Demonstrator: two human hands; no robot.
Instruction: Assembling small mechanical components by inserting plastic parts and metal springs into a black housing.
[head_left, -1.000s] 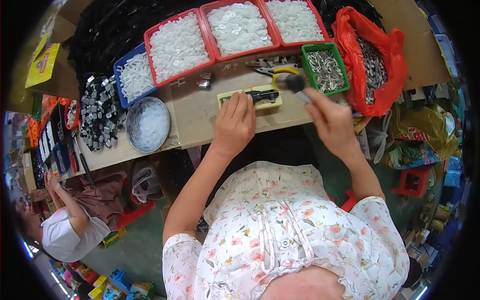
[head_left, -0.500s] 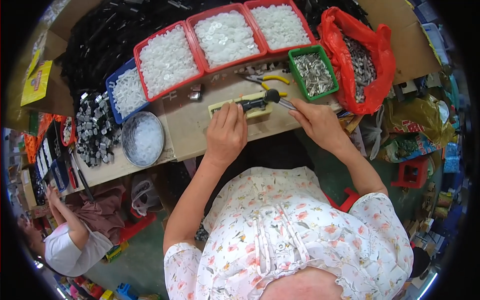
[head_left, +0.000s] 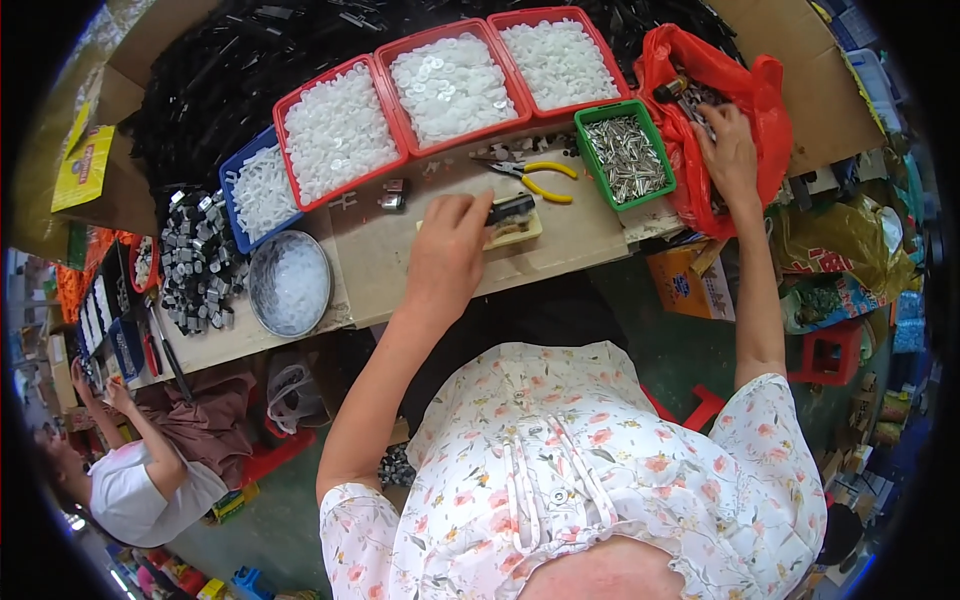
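My left hand is closed by the cream block, its fingertips at the near end of a black plastic part lying on the block. Its thumb is hidden. Over at the right, my right hand reaches into the red plastic bag of small metal pieces. A hammer with a dark head shows there, its metal handle running toward my closed fingers. Whether those fingers also touch the metal pieces cannot be made out.
Red trays of white plastic pieces line the back. Beside the bag stand a green bin of metal pins and yellow-handled pliers. A round metal bowl and black-silver parts lie left. Another person sits at far left.
My right hand has moved with the hammer from the cream block up and right into the red bag. My left hand stays by the block, and the black part there is less covered.
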